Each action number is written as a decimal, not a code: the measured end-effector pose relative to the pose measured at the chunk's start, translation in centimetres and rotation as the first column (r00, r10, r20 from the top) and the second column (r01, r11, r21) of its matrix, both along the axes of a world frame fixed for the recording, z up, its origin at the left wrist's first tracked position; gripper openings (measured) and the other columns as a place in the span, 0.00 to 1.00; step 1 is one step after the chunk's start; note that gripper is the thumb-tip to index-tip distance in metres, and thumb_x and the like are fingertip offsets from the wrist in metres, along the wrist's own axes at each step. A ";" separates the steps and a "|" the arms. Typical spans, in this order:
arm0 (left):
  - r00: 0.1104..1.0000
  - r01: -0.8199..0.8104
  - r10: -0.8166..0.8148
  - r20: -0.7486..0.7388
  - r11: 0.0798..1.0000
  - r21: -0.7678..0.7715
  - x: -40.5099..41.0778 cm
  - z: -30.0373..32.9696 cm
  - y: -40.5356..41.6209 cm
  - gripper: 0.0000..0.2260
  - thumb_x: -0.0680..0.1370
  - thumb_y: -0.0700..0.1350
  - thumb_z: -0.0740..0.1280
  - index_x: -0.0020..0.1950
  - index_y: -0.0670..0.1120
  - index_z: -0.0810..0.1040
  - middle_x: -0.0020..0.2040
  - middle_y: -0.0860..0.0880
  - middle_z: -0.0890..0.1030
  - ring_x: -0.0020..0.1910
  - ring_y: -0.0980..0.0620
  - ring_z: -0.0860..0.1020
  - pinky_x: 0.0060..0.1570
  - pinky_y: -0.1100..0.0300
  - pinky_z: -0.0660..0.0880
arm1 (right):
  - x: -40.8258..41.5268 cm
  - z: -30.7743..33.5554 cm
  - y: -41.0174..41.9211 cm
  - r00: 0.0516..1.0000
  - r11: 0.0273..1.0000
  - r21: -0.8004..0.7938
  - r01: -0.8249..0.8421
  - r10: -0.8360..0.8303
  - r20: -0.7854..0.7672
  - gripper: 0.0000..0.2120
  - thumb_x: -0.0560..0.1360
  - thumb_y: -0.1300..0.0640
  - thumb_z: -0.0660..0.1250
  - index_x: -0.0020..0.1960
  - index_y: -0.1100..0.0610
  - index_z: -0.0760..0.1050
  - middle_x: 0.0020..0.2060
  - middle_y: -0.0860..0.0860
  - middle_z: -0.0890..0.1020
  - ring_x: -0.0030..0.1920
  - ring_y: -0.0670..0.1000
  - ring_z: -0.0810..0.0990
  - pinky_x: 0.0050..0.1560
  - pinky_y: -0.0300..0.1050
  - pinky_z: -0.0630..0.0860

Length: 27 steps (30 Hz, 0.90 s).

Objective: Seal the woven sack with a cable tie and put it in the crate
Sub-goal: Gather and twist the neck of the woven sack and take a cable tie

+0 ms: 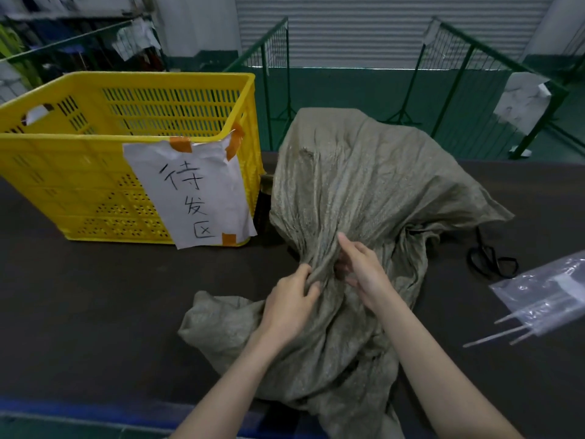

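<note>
At the far left of the dark counter [95,296] stands your yellow crate [95,172], slotted on its walls and open at the top. A white paper sign [193,194] with handwritten characters is fixed to its near corner with strips of orange tape [180,144]. What lies inside the crate cannot be told from here.

Just right of the crate sits the woven sack [364,185], grey-green and creased, its filled body bulging up at the back while the loose mouth end trails toward you and spills over the counter's near edge.

Your left hand [289,304] is closed on the sack's narrowed neck, fingers curled around a bunch of gathered cloth. Your right hand [364,267] lies against the same neck from the other side, half open, with the index finger stretched out along the folds and the other fingers tucked into the cloth. Both forearms reach in from the bottom of the view, over the loose cloth.

Farther right, a pair of black-handled scissors [492,259] rests on the counter just beside the sack's edge. At the far right lies a clear plastic bag [544,293], with pale cable ties [497,335] sticking out of its near end. No tie is around the sack's neck.
</note>
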<state>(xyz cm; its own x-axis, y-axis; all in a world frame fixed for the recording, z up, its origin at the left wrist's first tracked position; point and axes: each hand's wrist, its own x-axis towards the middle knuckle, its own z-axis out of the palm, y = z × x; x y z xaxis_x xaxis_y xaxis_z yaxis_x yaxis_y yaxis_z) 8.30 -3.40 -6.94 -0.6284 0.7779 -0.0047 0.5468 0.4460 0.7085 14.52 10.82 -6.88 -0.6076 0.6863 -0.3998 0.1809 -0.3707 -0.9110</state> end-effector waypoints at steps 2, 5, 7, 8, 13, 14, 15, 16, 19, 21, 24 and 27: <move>0.999 0.009 -0.007 -0.049 1.000 0.030 1.1 -0.2 0.2 0.06 0.80 0.50 0.59 0.46 0.49 0.66 0.37 0.51 0.75 0.40 0.43 0.77 0.36 0.51 0.70 | 0.2 0.3 -0.1 1.000 1.000 0.023 -0.010 0.009 0.013 0.25 0.65 0.38 0.72 0.51 0.57 0.77 0.50 0.55 0.84 0.52 0.54 0.83 0.58 0.54 0.78; 0.992 0.014 -0.012 -0.128 1.000 0.019 2.3 -0.8 0.6 0.06 0.80 0.49 0.59 0.50 0.48 0.67 0.46 0.47 0.78 0.46 0.42 0.78 0.41 0.48 0.74 | 0.5 0.6 -0.1 0.999 0.998 0.043 -0.041 0.041 0.009 0.09 0.73 0.52 0.70 0.49 0.56 0.77 0.48 0.56 0.84 0.49 0.56 0.83 0.54 0.52 0.79; 0.989 0.028 -0.028 -0.142 1.000 0.003 2.9 -1.4 0.8 0.07 0.80 0.49 0.59 0.54 0.47 0.69 0.52 0.46 0.79 0.51 0.41 0.77 0.44 0.48 0.74 | 0.7 0.9 0.0 0.999 0.997 0.068 -0.039 0.038 0.020 0.09 0.74 0.59 0.69 0.54 0.59 0.78 0.48 0.57 0.85 0.48 0.57 0.83 0.54 0.54 0.79; 0.991 0.042 -0.041 -0.131 0.999 0.005 3.1 -1.7 0.8 0.09 0.80 0.49 0.58 0.58 0.47 0.69 0.56 0.46 0.78 0.54 0.42 0.77 0.47 0.49 0.74 | 0.8 1.0 0.1 0.999 0.994 0.097 -0.040 0.038 0.024 0.08 0.74 0.61 0.67 0.54 0.59 0.78 0.48 0.57 0.85 0.49 0.57 0.83 0.55 0.55 0.79; 0.982 -0.082 0.050 0.181 0.981 0.175 3.0 -2.5 0.3 0.13 0.80 0.47 0.61 0.63 0.45 0.73 0.59 0.48 0.77 0.59 0.52 0.75 0.56 0.63 0.69 | 1.3 -0.8 0.9 0.999 0.993 0.116 0.004 -0.010 0.050 0.18 0.76 0.61 0.62 0.66 0.60 0.70 0.61 0.57 0.78 0.61 0.57 0.77 0.65 0.57 0.72; 0.958 -0.149 0.089 0.272 0.967 0.208 2.7 -2.5 0.2 0.10 0.80 0.46 0.61 0.60 0.47 0.75 0.56 0.49 0.79 0.55 0.53 0.76 0.54 0.64 0.69 | 1.4 -1.9 1.3 0.998 0.993 0.120 0.016 -0.023 0.051 0.25 0.74 0.57 0.63 0.70 0.59 0.66 0.67 0.57 0.74 0.66 0.57 0.73 0.68 0.60 0.69; 0.924 -0.222 0.131 0.360 0.949 0.224 2.2 -2.4 0.2 0.07 0.80 0.45 0.61 0.56 0.49 0.76 0.53 0.48 0.79 0.52 0.53 0.77 0.53 0.63 0.71 | 1.3 -3.5 1.8 0.999 0.994 0.110 0.024 -0.027 0.034 0.29 0.73 0.54 0.62 0.72 0.57 0.62 0.70 0.55 0.71 0.69 0.56 0.70 0.70 0.60 0.66; 0.876 -0.306 0.178 0.447 0.924 0.230 1.6 -2.3 0.3 0.06 0.80 0.44 0.61 0.53 0.51 0.76 0.53 0.47 0.79 0.50 0.52 0.77 0.53 0.60 0.72 | 1.3 -4.6 2.1 0.999 0.994 0.104 0.032 -0.033 0.013 0.29 0.74 0.53 0.61 0.73 0.56 0.61 0.71 0.54 0.69 0.71 0.55 0.68 0.71 0.60 0.64; 0.621 -0.554 0.231 0.749 0.805 0.212 -0.7 -1.0 1.2 0.07 0.81 0.41 0.58 0.56 0.46 0.74 0.61 0.41 0.76 0.55 0.50 0.76 0.61 0.54 0.72 | 1.8 -3.0 0.3 0.998 0.995 0.072 0.066 -0.067 0.000 0.26 0.79 0.56 0.57 0.76 0.55 0.57 0.74 0.53 0.65 0.73 0.54 0.65 0.73 0.58 0.62; 0.437 -0.617 0.195 0.878 0.776 0.134 -2.8 0.0 2.2 0.15 0.82 0.42 0.57 0.68 0.39 0.69 0.70 0.39 0.69 0.66 0.45 0.72 0.68 0.54 0.67 | 2.1 -2.6 -0.3 0.997 0.996 0.044 0.082 -0.083 0.009 0.26 0.80 0.55 0.56 0.76 0.54 0.54 0.75 0.52 0.63 0.74 0.53 0.63 0.74 0.57 0.61; 0.294 -0.536 0.200 0.935 0.844 -0.013 -5.0 0.5 3.9 0.27 0.80 0.51 0.61 0.75 0.39 0.61 0.74 0.40 0.64 0.71 0.43 0.67 0.67 0.55 0.66 | 2.6 -2.3 -0.9 0.994 0.993 0.053 0.107 -0.108 0.012 0.26 0.81 0.55 0.55 0.77 0.56 0.53 0.76 0.52 0.61 0.74 0.52 0.62 0.75 0.55 0.59; 0.332 -0.330 0.231 0.915 0.937 -0.117 -5.2 0.5 5.4 0.36 0.77 0.60 0.62 0.77 0.41 0.56 0.75 0.38 0.61 0.73 0.40 0.64 0.69 0.50 0.63 | 3.1 -1.8 -1.6 0.992 0.988 0.088 0.128 -0.128 -0.006 0.25 0.82 0.58 0.54 0.77 0.58 0.52 0.75 0.51 0.60 0.74 0.51 0.61 0.75 0.51 0.58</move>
